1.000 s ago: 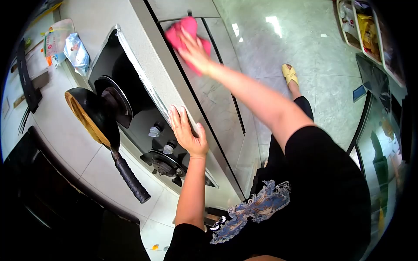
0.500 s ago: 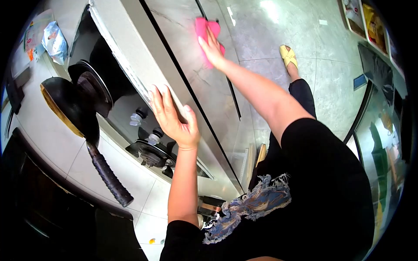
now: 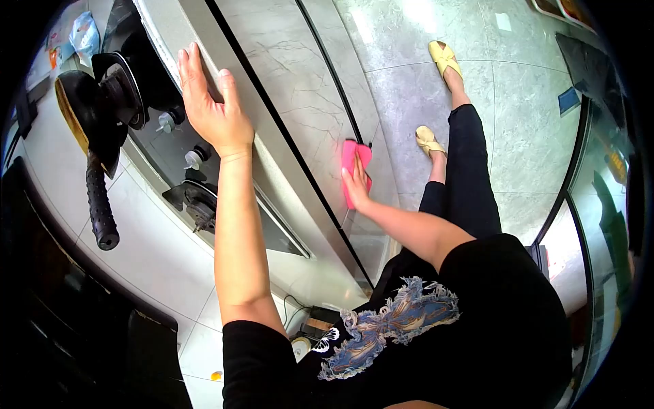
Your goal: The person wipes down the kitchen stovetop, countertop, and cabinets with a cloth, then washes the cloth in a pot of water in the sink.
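Observation:
My right hand (image 3: 355,183) lies over a pink cloth (image 3: 364,155) and presses it to the marbled grey cabinet front (image 3: 279,75), beside a dark vertical strip. The fingers hold the cloth partly beneath them. My left hand (image 3: 218,112) rests flat on the pale counter edge (image 3: 272,163), thumb apart, holding nothing. Close to it is a black gas stove (image 3: 153,146) with knobs (image 3: 197,155) and burners. A dark pan (image 3: 102,198) sits at the far burner, its ridged handle pointing toward me.
Two feet in yellow slippers (image 3: 446,58) stand on the grey tiled floor (image 3: 524,136). At the right is a glass-fronted unit (image 3: 599,225) with a dark frame. A light blue plastic bag (image 3: 84,37) lies at the upper left, on the counter.
My right hand has drawn the pink cloth along the cabinet front toward my body. My left hand keeps about the same place on the counter edge, while the view has shifted. Both slippers now show.

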`<move>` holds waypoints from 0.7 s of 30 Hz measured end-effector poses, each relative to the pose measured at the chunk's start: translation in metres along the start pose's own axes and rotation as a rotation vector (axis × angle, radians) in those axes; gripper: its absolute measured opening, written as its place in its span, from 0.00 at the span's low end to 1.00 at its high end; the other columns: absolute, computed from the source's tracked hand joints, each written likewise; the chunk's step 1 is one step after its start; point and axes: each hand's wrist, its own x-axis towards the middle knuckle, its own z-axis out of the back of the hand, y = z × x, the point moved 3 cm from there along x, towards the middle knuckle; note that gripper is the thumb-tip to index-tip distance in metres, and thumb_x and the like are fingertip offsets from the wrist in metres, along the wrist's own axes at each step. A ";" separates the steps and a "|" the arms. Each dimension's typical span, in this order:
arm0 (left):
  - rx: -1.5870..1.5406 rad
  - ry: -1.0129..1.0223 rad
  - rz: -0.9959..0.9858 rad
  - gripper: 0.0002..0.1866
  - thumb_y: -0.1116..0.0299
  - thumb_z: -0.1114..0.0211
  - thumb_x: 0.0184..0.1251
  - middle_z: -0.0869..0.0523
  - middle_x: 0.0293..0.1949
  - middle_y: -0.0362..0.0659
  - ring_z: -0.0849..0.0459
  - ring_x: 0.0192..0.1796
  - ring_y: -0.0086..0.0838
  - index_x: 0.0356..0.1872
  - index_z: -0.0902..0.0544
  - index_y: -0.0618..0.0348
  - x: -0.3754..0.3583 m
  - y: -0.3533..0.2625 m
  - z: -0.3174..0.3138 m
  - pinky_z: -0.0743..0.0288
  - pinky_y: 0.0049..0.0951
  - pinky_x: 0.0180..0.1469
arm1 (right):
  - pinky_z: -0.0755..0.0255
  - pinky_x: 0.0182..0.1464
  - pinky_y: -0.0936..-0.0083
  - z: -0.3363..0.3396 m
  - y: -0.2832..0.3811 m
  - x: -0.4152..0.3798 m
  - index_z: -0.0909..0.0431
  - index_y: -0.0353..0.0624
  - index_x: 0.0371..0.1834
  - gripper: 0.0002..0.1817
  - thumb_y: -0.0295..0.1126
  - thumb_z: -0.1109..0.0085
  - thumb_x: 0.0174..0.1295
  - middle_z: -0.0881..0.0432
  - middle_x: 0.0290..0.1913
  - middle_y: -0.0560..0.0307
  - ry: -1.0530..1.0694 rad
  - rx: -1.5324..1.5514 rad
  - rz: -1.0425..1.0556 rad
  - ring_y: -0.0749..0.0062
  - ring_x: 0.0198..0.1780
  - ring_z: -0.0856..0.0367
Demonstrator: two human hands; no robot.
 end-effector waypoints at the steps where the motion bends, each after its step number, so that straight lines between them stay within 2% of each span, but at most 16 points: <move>1: -0.011 -0.005 -0.010 0.28 0.65 0.38 0.75 0.27 0.77 0.54 0.30 0.79 0.45 0.75 0.24 0.54 0.002 -0.001 -0.001 0.39 0.40 0.78 | 0.60 0.85 0.54 0.001 0.001 -0.011 0.55 0.50 0.88 0.41 0.54 0.54 0.79 0.57 0.89 0.53 -0.005 0.005 0.006 0.56 0.88 0.59; 5: -0.023 0.000 0.043 0.28 0.67 0.37 0.72 0.27 0.76 0.57 0.31 0.80 0.48 0.74 0.23 0.56 0.001 0.001 0.002 0.40 0.41 0.79 | 0.61 0.85 0.53 -0.003 0.030 -0.003 0.54 0.51 0.88 0.41 0.54 0.52 0.78 0.58 0.89 0.55 0.058 0.064 -0.046 0.53 0.88 0.59; 9: -0.013 0.009 0.034 0.28 0.69 0.37 0.73 0.26 0.76 0.54 0.30 0.79 0.45 0.75 0.24 0.56 0.003 -0.001 0.001 0.39 0.39 0.79 | 0.60 0.85 0.50 -0.001 0.144 0.103 0.49 0.50 0.87 0.40 0.55 0.51 0.77 0.56 0.89 0.62 -0.023 0.023 0.348 0.52 0.87 0.55; 10: -0.006 0.006 0.028 0.29 0.70 0.37 0.73 0.26 0.76 0.55 0.30 0.79 0.46 0.75 0.24 0.56 0.004 -0.003 0.001 0.39 0.40 0.79 | 0.60 0.85 0.49 0.000 0.181 0.134 0.46 0.50 0.86 0.39 0.55 0.51 0.78 0.55 0.89 0.61 -0.027 0.069 0.433 0.48 0.87 0.55; 11: -0.001 0.004 0.021 0.29 0.70 0.37 0.72 0.26 0.76 0.55 0.30 0.79 0.46 0.74 0.24 0.57 0.005 -0.004 0.001 0.39 0.40 0.79 | 0.60 0.84 0.47 -0.002 0.214 0.163 0.43 0.52 0.86 0.38 0.58 0.56 0.79 0.55 0.89 0.63 -0.015 0.077 0.472 0.42 0.86 0.54; 15: 0.040 0.012 0.020 0.29 0.70 0.37 0.71 0.26 0.76 0.56 0.30 0.79 0.48 0.74 0.24 0.59 0.008 -0.009 0.000 0.40 0.41 0.79 | 0.63 0.84 0.45 0.001 0.329 0.235 0.42 0.59 0.85 0.38 0.64 0.65 0.79 0.51 0.88 0.68 0.089 0.149 0.632 0.35 0.84 0.53; 16: 0.047 0.016 0.022 0.30 0.70 0.38 0.71 0.25 0.75 0.56 0.30 0.79 0.48 0.74 0.24 0.59 0.008 -0.012 0.000 0.40 0.42 0.79 | 0.63 0.84 0.45 0.000 0.338 0.237 0.42 0.57 0.85 0.36 0.61 0.63 0.79 0.49 0.88 0.64 0.047 0.096 0.655 0.40 0.85 0.53; 17: 0.056 0.018 0.022 0.30 0.70 0.38 0.70 0.25 0.75 0.56 0.30 0.79 0.48 0.74 0.24 0.60 0.009 -0.014 0.000 0.41 0.42 0.80 | 0.63 0.84 0.45 0.002 0.337 0.231 0.42 0.57 0.85 0.36 0.61 0.63 0.79 0.49 0.88 0.64 0.049 0.095 0.656 0.40 0.85 0.53; 19: 0.044 0.014 0.015 0.30 0.70 0.38 0.70 0.25 0.75 0.56 0.30 0.79 0.48 0.74 0.24 0.60 0.011 -0.013 -0.001 0.42 0.43 0.80 | 0.63 0.84 0.46 0.003 0.311 0.210 0.42 0.55 0.85 0.34 0.55 0.58 0.81 0.49 0.88 0.60 0.001 0.098 0.679 0.48 0.86 0.52; 20: 0.051 0.014 0.020 0.30 0.70 0.38 0.70 0.25 0.75 0.56 0.30 0.79 0.48 0.74 0.24 0.60 0.010 -0.013 0.000 0.42 0.43 0.80 | 0.63 0.84 0.46 0.004 0.294 0.191 0.43 0.50 0.85 0.34 0.49 0.55 0.81 0.48 0.87 0.53 -0.036 0.067 0.692 0.55 0.87 0.52; 21: 0.056 0.013 0.025 0.30 0.71 0.38 0.70 0.25 0.75 0.56 0.30 0.79 0.48 0.74 0.24 0.60 0.010 -0.012 0.000 0.42 0.43 0.80 | 0.63 0.85 0.46 0.002 0.268 0.172 0.45 0.46 0.85 0.34 0.47 0.55 0.81 0.49 0.87 0.50 -0.046 0.044 0.719 0.56 0.87 0.53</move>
